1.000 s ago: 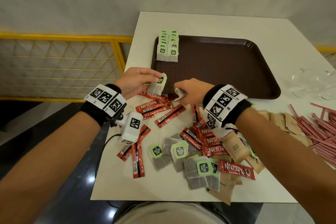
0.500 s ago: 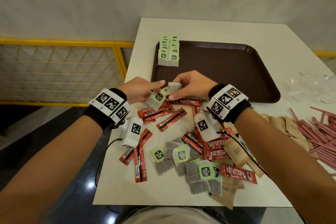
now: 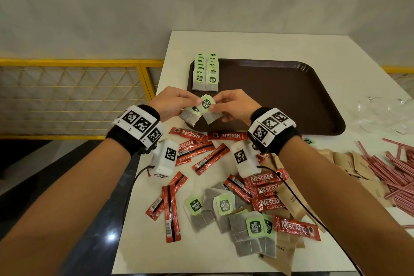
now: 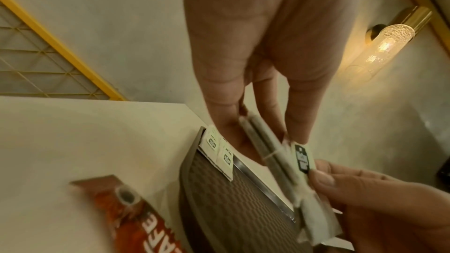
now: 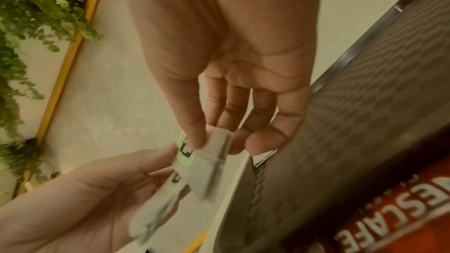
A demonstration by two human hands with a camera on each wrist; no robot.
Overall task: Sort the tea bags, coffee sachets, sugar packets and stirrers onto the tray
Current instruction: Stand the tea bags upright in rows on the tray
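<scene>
Left hand (image 3: 172, 105): pinching tea bag (image 3: 190, 116), centre frame.
Right hand (image 3: 235, 105): pinching second tea bag (image 3: 209, 111) (bags overlapping).
Surroundings: coffee sachets (image 3: 264, 195) lying below; tray (image 3: 280, 96) behind.

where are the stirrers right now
In the head view the stirrers lie on the table's far right edge, beside the brown packets, off the tray.

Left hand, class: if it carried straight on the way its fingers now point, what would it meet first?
Probably the right hand, which faces it across the tea bags both pinch; depth is unclear.
</scene>
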